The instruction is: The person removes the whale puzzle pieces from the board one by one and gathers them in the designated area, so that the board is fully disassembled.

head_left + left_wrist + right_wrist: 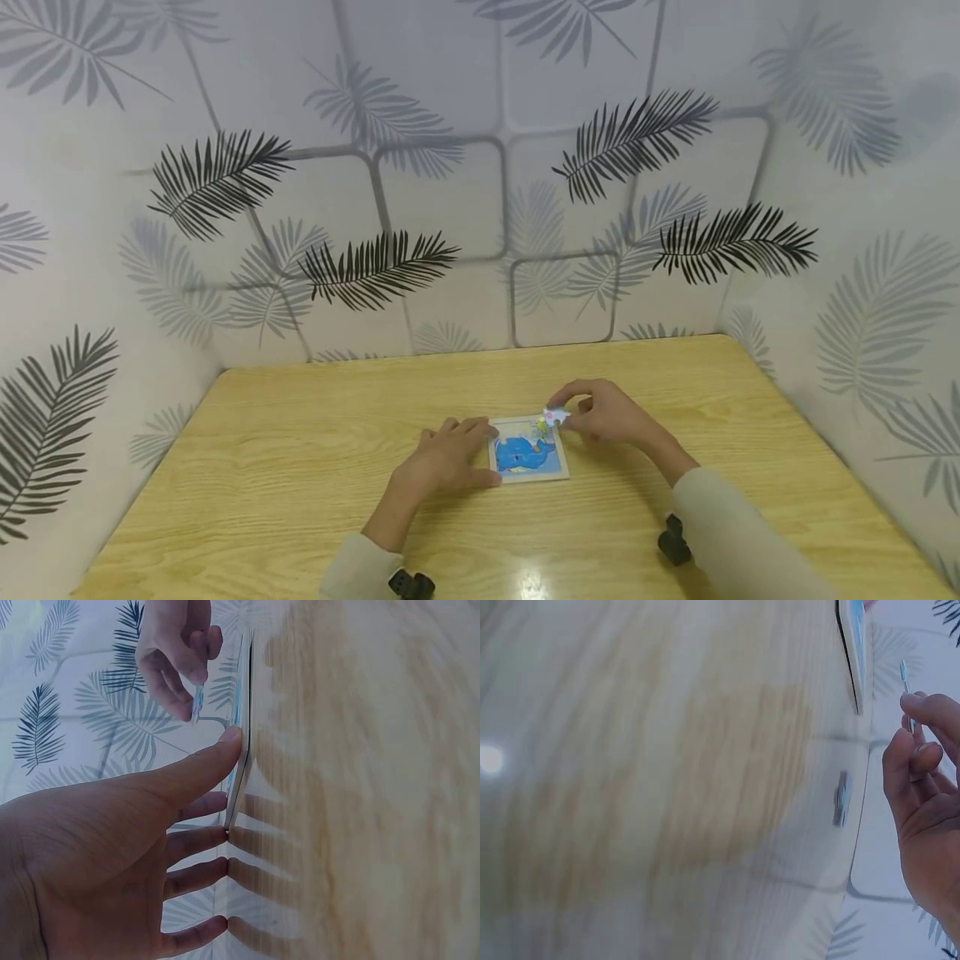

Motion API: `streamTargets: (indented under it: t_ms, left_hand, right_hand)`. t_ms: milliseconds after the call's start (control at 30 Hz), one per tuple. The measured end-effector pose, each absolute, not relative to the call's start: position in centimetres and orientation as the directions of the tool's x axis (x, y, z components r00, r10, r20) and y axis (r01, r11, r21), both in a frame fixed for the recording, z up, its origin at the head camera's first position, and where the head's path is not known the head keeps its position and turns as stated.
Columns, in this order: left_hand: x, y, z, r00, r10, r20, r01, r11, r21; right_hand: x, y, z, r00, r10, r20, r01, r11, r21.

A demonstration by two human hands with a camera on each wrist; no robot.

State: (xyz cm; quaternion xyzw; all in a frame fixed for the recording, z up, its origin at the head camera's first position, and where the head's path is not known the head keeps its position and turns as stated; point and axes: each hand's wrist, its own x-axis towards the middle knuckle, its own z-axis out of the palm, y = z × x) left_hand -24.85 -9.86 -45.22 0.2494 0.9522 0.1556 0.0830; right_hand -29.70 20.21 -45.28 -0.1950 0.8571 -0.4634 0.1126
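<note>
Fingers of my right hand point(607, 410) pinched piece point(555, 416), raised by tray's point(536, 479) far right corner; left hand's point(447, 458), spread apart, touched tray's left side. Best, I judged: steady tray, level piece, matched edges.

The puzzle point(522, 454) shows blue, the table point(300, 467) yellow woodgrain, wall point(442, 204) black and grey leaves.

- The right wrist view's top edge crops the framed picture point(851, 649).
- A small object point(842, 799) there looks too blurred to identify.
- The right hand point(611, 412) partly hides the printed piece point(557, 416).
- The head view's bottom edge cuts both sleeves point(738, 533).
</note>
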Motion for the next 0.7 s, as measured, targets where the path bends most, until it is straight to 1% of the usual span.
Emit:
streamTargets:
  t_ms: [100, 233, 433, 567, 700]
  left_hand:
    - [-24.8, -9.9, -45.2, -0.86, 0.504, -0.08, 0.453, 0.826, 0.336]
    - [-25.0, -10.0, -45.4, -0.859, 0.502, -0.097, 0.443, 0.825, 0.353]
    - [-26.1, -10.3, -47.0, -0.866, 0.493, -0.088, 0.437, 0.83, 0.347]
    - [-26.4, -10.3, -47.5, -0.865, 0.496, -0.076, 0.438, 0.821, 0.366]
    - [-26.0, -10.1, -46.9, -0.867, 0.491, -0.081, 0.432, 0.823, 0.37]
  right_hand:
    - [-29.5, 21.6, -45.0, -0.9, -0.436, -0.006, -0.23, 0.486, -0.843]
    - [-29.3, 23.5, -45.0, -0.914, -0.406, 0.001, -0.227, 0.51, -0.83]
    - [-28.8, 26.0, -45.2, -0.934, -0.357, -0.019, -0.187, 0.532, -0.826]
    - [-28.5, 27.6, -45.2, -0.943, -0.333, 0.013, -0.218, 0.589, -0.778]
    - [-28.5, 29.2, -45.5, -0.942, -0.332, 0.05, -0.258, 0.623, -0.738]
